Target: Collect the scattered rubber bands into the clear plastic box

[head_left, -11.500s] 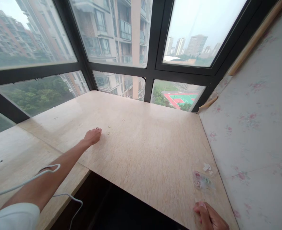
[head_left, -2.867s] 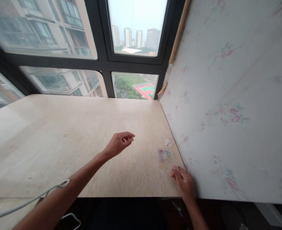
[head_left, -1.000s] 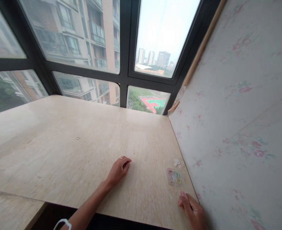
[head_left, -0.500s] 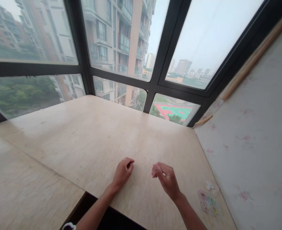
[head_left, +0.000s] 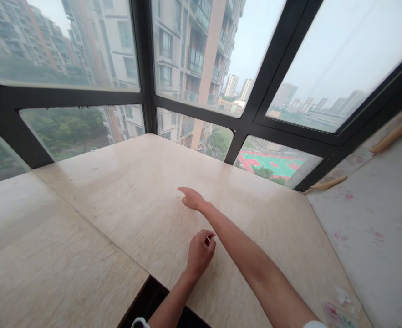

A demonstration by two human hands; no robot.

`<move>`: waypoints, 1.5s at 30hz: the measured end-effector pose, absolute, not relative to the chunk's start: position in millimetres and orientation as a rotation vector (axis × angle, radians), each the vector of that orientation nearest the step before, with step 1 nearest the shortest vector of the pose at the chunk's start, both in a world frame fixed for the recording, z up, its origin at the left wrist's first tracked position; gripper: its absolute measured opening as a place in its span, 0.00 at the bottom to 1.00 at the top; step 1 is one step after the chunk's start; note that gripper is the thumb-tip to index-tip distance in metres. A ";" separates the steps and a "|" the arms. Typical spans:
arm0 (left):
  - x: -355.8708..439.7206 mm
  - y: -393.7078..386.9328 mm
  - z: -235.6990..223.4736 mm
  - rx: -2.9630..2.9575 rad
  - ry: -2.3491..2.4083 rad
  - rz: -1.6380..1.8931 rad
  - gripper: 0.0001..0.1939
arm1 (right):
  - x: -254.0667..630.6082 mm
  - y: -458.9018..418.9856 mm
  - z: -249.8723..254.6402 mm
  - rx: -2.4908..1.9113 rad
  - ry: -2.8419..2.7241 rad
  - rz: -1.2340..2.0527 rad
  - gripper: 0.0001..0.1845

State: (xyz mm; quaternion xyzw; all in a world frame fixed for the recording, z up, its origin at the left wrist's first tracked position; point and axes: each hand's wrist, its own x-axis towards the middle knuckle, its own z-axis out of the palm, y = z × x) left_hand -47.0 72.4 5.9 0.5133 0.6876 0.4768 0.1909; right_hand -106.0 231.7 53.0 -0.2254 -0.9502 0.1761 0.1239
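Note:
A small thin ring lies flat on the pale marble-patterned top. Right beside it is my right hand, its fingers stretched out over and past the ring and the thumb held apart; nothing shows between them. Nearer to me, my left hand rests low over the surface with its fingers curled together. What those fingers hold, if anything, is hidden. A small light band shows on a finger of the left hand, and a white band sits round the left wrist.
A clear packet with coloured pieces lies at the lower right, with a small white item beside it. Dark window frames border the marble-patterned top. A flowered wall stands at right. A dark recess opens at the front.
My right hand has moved forward and left to the ring, and its fingers have opened out. My left hand stays curled. The view has turned to the left.

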 end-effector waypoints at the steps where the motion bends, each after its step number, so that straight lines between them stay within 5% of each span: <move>1: -46.4 73.0 5.4 1.432 1.949 1.330 0.07 | -110.2 235.4 48.6 -0.635 -2.828 0.471 0.27; 9: -45.1 74.1 5.6 1.415 1.972 1.317 0.06 | -103.0 232.9 40.2 -0.306 -3.116 0.072 0.13; 20: -45.7 76.5 5.7 1.450 1.997 1.308 0.09 | -44.2 228.7 52.6 -0.342 -3.129 -0.182 0.10; 36: -47.6 80.0 5.6 1.511 2.066 1.173 0.09 | 143.9 135.5 83.3 -0.879 -2.186 0.362 0.09; 45: -46.9 81.1 8.3 1.517 2.111 1.084 0.11 | 276.9 45.3 53.6 -1.401 -1.503 0.741 0.15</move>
